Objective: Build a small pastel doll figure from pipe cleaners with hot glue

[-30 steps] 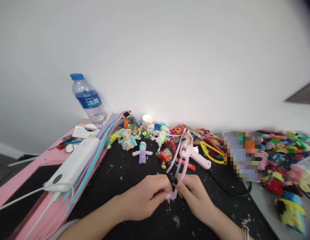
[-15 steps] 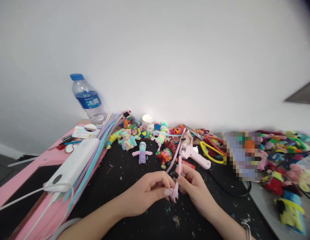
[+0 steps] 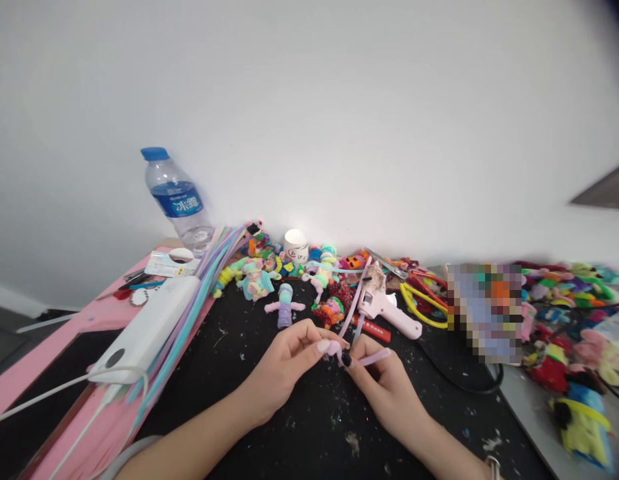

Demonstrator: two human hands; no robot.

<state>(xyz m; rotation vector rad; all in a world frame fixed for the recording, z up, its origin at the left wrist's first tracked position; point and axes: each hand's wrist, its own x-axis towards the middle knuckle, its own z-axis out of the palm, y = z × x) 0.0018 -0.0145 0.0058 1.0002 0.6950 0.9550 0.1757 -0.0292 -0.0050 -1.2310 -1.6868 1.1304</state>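
Observation:
Both hands are closed on a pale pink-lilac pipe cleaner over the black mat. My left hand pinches its curled, coiled part between thumb and fingers. Close beside it, my right hand grips the strip near the curl, and a straight end sticks out to the right across the fingers. The fingers hide part of the strip. Just beyond the hands lies a small fuzzy doll in lilac and pale blue. A pink glue gun lies beyond my right hand, with a long pale strip beside it.
At the left, a white power strip and a bundle of pastel pipe cleaners lie on a pink board. A water bottle leans on the wall. Yellow-handled scissors, a paper cup and several fuzzy figures line the back.
The pipe cleaner's worked part has moved up and left and is now curled. Its free end, upright before, points right. My left hand has risen slightly.

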